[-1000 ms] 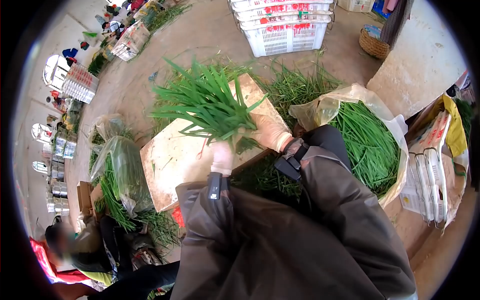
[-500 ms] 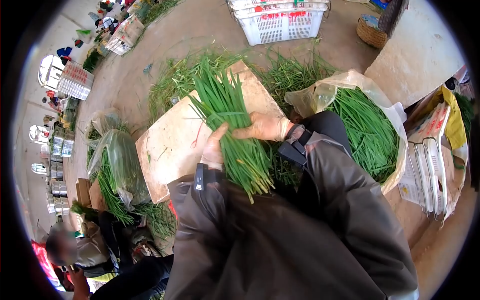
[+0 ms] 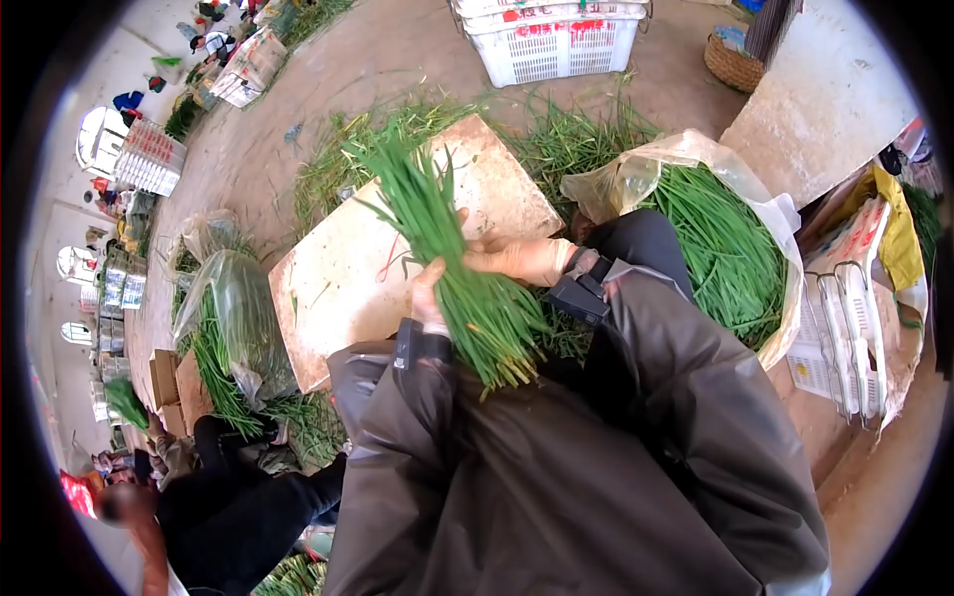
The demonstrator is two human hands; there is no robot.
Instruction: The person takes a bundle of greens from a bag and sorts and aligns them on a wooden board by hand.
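- Brown floor [image 3: 248, 159] spreads beyond the grips, with white crates [image 3: 556, 50] stacked on it ahead of them and loose green stalks [image 3: 586, 149] strewn nearer.
- Pale, stained tabletop [image 3: 333, 278] under and ahead of both grips, reaching out to the left of the left grip.
- Left grip [image 3: 429, 296] is closed around a bunch of green stalks [image 3: 434, 233], thumb across the front.
- Right grip [image 3: 522, 260] lies against the bunch from the other side; its fingers are partly hidden and blurred, so I cannot tell how far it is closed.
- The bunch slants between the grips: leafy tips above them over the tabletop, yellowish ends below them, near the wearer's brown garment [image 3: 556, 477].
- Right of the right grip, a clear plastic sack [image 3: 686, 149] full of green stalks.
- Well left of the left grip, a plastic bag [image 3: 238, 298] with more stalks; farther down that side, another person [image 3: 238, 517] holds up a small green bunch [image 3: 126, 402].
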